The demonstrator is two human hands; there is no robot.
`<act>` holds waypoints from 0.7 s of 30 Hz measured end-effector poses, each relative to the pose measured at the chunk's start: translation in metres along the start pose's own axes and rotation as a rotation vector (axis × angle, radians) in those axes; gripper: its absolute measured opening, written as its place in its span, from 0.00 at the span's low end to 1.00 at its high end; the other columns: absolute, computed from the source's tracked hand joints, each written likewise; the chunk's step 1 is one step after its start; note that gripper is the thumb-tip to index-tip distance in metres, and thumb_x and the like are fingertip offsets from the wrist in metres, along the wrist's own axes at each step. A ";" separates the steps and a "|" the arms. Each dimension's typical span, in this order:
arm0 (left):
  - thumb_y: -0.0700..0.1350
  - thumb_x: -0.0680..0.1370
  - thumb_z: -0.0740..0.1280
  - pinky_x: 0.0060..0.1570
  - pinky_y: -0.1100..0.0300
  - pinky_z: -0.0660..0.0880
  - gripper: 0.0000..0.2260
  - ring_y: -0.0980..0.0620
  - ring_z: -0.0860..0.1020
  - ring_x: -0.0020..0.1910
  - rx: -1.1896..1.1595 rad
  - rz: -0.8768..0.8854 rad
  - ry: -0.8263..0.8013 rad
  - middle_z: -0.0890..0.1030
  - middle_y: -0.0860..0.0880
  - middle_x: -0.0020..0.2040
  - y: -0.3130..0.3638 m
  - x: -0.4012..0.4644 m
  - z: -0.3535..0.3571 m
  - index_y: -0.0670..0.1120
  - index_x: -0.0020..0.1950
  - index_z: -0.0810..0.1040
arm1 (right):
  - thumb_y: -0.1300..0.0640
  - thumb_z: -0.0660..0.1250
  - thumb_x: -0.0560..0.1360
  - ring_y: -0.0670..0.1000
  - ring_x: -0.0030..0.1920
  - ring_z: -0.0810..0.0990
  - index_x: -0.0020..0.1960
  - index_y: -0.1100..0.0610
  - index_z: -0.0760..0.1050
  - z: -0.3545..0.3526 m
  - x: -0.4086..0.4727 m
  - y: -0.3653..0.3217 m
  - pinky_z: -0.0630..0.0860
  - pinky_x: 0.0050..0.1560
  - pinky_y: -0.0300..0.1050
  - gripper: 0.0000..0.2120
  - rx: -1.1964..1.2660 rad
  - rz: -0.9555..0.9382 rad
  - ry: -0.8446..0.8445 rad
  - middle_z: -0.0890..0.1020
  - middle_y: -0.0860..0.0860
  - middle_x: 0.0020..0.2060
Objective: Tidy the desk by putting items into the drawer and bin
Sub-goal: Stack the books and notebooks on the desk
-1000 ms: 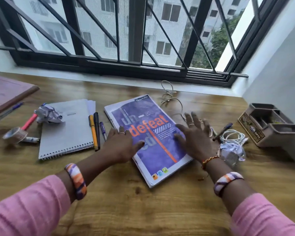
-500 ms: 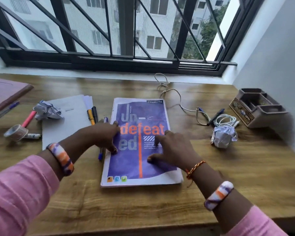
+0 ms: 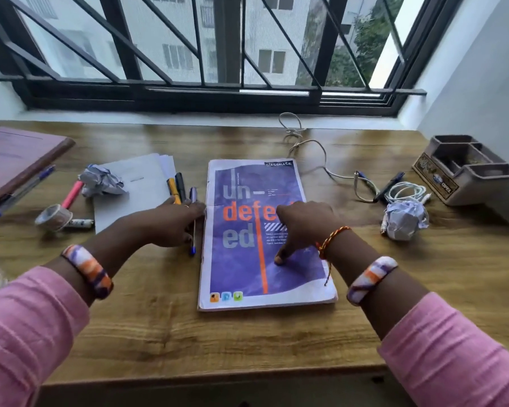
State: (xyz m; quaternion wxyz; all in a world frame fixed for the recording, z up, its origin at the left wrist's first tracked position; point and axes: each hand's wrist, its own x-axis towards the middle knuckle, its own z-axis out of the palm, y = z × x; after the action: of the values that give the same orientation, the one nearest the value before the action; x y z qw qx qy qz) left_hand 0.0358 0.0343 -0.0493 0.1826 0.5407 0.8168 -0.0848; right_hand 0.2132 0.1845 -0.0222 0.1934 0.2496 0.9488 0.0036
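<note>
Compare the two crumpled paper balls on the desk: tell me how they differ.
The left paper ball lies against the grey notebook, near a pink pen; the right paper ball sits just in front of a coiled white cable. The left one looks flatter and greyer, the right one rounder and whiter. Both are crumpled and untouched by either hand.

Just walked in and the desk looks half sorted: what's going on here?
A person is tidying a wooden desk. Both hands are at the purple notebook, which lies flat and square to the desk edge: the right hand presses on its cover, and the left hand rests at its left edge, over a blue pen. Nothing is lifted yet. Two crumpled paper balls, more pens, a tape roll and a white cable still lie out.
</note>
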 end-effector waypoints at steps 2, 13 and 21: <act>0.42 0.77 0.64 0.68 0.59 0.55 0.26 0.51 0.62 0.71 -0.011 0.032 0.043 0.64 0.50 0.73 0.000 -0.005 -0.001 0.48 0.73 0.59 | 0.39 0.73 0.64 0.56 0.61 0.75 0.62 0.55 0.69 -0.008 0.002 -0.008 0.70 0.55 0.48 0.33 -0.048 -0.037 0.004 0.75 0.54 0.61; 0.47 0.77 0.65 0.66 0.64 0.57 0.23 0.53 0.63 0.72 -0.320 -0.138 0.297 0.69 0.51 0.71 -0.101 -0.093 -0.057 0.52 0.71 0.66 | 0.43 0.70 0.69 0.54 0.58 0.77 0.60 0.49 0.74 -0.074 0.034 -0.132 0.71 0.54 0.45 0.21 0.298 -0.397 0.257 0.78 0.50 0.58; 0.37 0.76 0.66 0.52 0.64 0.70 0.18 0.47 0.74 0.59 -0.712 -0.523 0.468 0.76 0.40 0.61 -0.299 -0.167 -0.047 0.35 0.65 0.71 | 0.56 0.73 0.70 0.54 0.55 0.80 0.64 0.59 0.72 -0.111 0.099 -0.290 0.75 0.60 0.50 0.23 0.809 -0.650 0.166 0.80 0.57 0.55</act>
State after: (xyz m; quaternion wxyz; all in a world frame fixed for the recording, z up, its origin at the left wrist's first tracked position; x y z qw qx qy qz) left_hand -0.1888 -0.2113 0.0417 0.1401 0.2263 0.9225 0.2797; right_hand -0.0439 -0.0128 0.0147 -0.0033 -0.0040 0.9149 -0.4036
